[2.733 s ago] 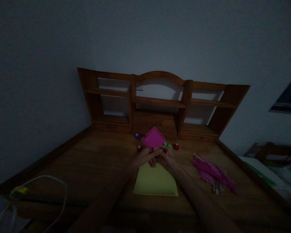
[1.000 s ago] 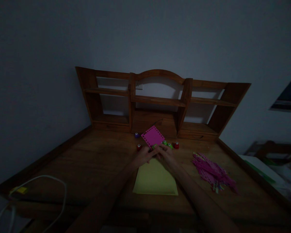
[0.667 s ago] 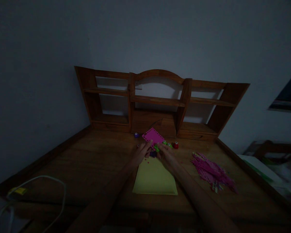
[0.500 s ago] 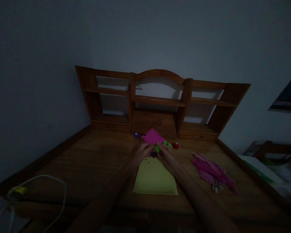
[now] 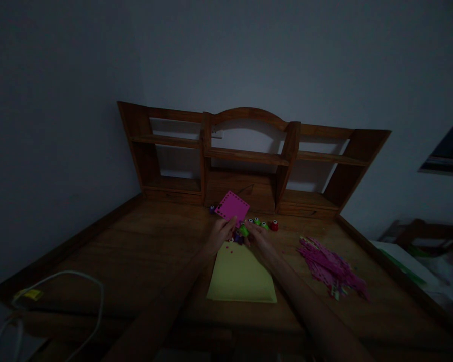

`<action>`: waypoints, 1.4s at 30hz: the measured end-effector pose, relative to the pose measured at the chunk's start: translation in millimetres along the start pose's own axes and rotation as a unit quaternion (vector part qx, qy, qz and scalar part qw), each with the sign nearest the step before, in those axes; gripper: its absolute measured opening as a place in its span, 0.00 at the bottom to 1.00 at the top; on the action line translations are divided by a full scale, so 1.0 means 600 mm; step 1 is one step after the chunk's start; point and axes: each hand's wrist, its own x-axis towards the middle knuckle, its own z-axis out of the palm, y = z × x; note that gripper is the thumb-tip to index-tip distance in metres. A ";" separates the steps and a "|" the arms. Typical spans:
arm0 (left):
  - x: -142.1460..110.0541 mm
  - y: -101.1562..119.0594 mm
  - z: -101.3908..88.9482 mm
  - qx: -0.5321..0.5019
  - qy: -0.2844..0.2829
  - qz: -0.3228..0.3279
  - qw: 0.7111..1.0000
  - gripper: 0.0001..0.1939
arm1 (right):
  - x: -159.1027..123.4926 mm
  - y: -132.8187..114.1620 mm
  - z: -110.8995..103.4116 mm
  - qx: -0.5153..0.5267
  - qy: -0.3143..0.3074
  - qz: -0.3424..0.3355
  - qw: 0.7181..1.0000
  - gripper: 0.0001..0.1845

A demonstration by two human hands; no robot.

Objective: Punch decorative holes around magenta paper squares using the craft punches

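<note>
Head view: I am watching, from a distance, a left hand (image 5: 218, 235) that is pinching the near corner of a pink card (image 5: 232, 207); the card is slanting up beyond those fingertips, perforated along its far edges. A right hand (image 5: 258, 237) is grasping what looks like a green punch (image 5: 243, 231), which is sitting between the two sets of fingers, just beside the card's near side. I am reading this step as fitting card and punch together; whether the card is lying inside the slot I cannot tell in such dim light. Next, in my judgement, the move calls for seating the edge squarely and pressing the punch while the left fingers are steadying the card. Below the fingers a yellow pad (image 5: 241, 276) is lying, bearing red specks (image 5: 231, 252); beyond the right fingers a red punch (image 5: 274, 225) is standing.
</note>
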 end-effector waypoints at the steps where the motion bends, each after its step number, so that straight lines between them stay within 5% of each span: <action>1: 0.000 0.000 0.000 0.000 0.004 -0.003 1.000 0.23 | 0.000 -0.001 0.001 0.008 0.007 0.006 1.000 0.18; 27: -0.003 0.013 0.007 0.062 0.017 0.020 0.998 0.25 | 0.019 0.012 -0.014 0.048 0.007 0.090 0.995 0.35; 42: 0.000 0.006 0.005 0.064 0.027 0.010 0.998 0.26 | 0.018 0.008 -0.018 0.086 0.000 0.079 0.993 0.33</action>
